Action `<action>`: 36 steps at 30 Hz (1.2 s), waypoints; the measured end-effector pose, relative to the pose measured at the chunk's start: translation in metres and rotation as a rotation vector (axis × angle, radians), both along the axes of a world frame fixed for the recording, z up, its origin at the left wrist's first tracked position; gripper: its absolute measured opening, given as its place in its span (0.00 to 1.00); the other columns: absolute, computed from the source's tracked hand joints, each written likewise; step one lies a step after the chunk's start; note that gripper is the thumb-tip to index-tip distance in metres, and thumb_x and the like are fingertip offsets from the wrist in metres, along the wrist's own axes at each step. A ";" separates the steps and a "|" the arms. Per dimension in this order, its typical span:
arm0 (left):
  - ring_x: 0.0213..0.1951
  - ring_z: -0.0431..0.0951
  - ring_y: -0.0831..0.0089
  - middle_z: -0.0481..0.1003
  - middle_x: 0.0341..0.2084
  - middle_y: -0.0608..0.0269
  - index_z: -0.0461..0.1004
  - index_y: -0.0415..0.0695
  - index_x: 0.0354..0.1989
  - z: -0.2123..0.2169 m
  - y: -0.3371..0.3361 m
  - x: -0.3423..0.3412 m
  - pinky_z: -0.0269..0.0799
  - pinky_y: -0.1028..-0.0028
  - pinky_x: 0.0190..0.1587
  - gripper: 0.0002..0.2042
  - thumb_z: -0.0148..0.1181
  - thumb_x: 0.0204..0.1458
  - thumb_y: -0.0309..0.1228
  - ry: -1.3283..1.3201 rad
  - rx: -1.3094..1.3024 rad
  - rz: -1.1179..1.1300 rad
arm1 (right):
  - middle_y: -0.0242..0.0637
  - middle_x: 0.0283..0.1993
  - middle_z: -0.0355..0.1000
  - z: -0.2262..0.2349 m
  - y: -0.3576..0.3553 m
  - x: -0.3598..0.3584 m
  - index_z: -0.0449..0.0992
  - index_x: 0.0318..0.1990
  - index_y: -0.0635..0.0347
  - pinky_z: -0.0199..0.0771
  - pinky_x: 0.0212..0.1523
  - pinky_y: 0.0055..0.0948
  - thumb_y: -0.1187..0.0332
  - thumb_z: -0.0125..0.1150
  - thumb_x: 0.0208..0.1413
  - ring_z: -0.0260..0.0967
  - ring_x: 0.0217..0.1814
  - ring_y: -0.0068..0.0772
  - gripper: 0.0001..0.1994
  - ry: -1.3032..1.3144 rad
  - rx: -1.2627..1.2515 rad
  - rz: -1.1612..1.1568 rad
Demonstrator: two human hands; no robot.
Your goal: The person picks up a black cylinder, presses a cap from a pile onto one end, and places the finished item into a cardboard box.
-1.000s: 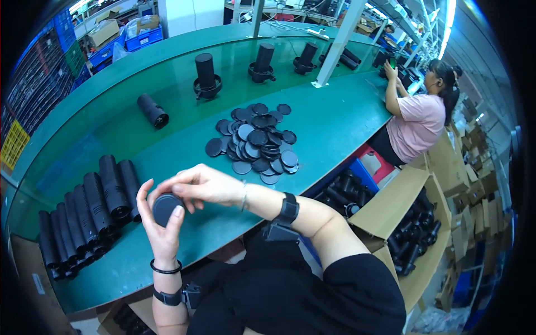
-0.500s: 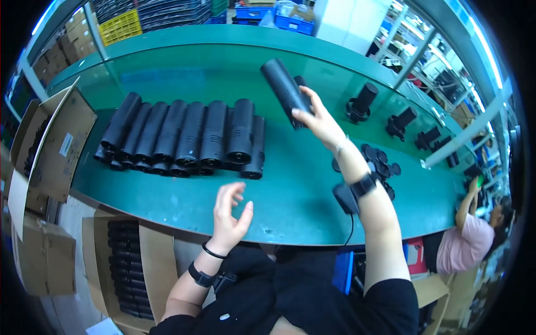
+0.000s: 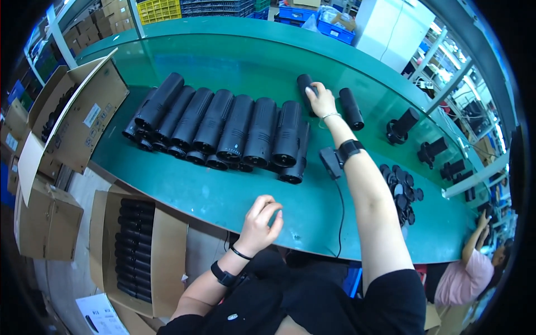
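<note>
My right hand (image 3: 321, 100) reaches over the far part of the green bench, its fingers round the upper side of a black cylinder (image 3: 304, 85). Whether this cylinder's lower end touches the bench, I cannot tell. Just right of it is a second black cylinder (image 3: 350, 109). My left hand (image 3: 261, 223) hovers over the bench's near edge, fingers loosely curled, thumb apart, nothing in it. Beyond it, several similar black cylinders (image 3: 237, 128) lie side by side in a stacked row. A black block-shaped device with a cable (image 3: 331, 163) sits below my right wrist.
Small black round parts (image 3: 403, 192) lie in a heap at right, with black flanged fixtures (image 3: 402, 125) behind. An open carton (image 3: 170, 254) of black cylinders stands below the bench's left side; another carton (image 3: 89, 117) is at its left end. A co-worker (image 3: 469, 276) is at far right.
The view has shifted, so the bench things appear further right. My right hand has carried the tilted cylinder away from the other one, toward the row. My left hand's fingers have curled more.
</note>
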State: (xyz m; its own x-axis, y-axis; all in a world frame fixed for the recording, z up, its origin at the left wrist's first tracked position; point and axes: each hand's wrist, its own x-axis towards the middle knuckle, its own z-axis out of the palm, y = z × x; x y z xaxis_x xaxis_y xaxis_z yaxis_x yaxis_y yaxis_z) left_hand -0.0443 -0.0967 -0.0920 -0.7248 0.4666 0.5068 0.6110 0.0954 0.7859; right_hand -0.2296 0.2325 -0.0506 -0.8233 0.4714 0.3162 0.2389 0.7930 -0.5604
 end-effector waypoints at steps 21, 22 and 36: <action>0.52 0.74 0.54 0.72 0.49 0.48 0.63 0.37 0.61 0.094 0.050 0.005 0.69 0.64 0.55 0.36 0.72 0.40 0.26 -0.049 0.080 -0.207 | 0.39 0.31 0.69 0.100 -0.124 0.278 0.77 0.36 0.60 0.70 0.30 0.31 0.70 0.72 0.43 0.70 0.32 0.39 0.13 0.367 0.144 0.629; 0.53 0.75 0.60 0.73 0.49 0.52 0.66 0.38 0.59 0.091 0.055 0.008 0.69 0.66 0.55 0.33 0.71 0.41 0.23 -0.129 0.100 -0.249 | 0.38 0.32 0.70 0.099 -0.112 0.285 0.77 0.39 0.60 0.70 0.32 0.30 0.71 0.71 0.45 0.70 0.33 0.36 0.13 0.388 0.046 0.636; 0.54 0.71 0.73 0.70 0.51 0.62 0.65 0.41 0.59 0.072 0.095 -0.001 0.68 0.72 0.58 0.32 0.71 0.42 0.22 -0.307 0.103 -0.520 | 0.41 0.56 0.70 -0.006 0.074 0.315 0.76 0.54 0.59 0.54 0.60 0.50 0.50 0.71 0.43 0.59 0.64 0.43 0.32 -0.484 0.372 -0.001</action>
State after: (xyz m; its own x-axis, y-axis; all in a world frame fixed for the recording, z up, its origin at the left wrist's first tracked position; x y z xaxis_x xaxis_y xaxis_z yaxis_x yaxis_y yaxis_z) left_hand -0.0455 -0.0019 -0.0195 -0.5352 0.7581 0.3725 0.3015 -0.2405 0.9226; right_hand 0.0859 0.3067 -0.0571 -0.9142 0.4022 0.0495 0.3983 0.9143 -0.0733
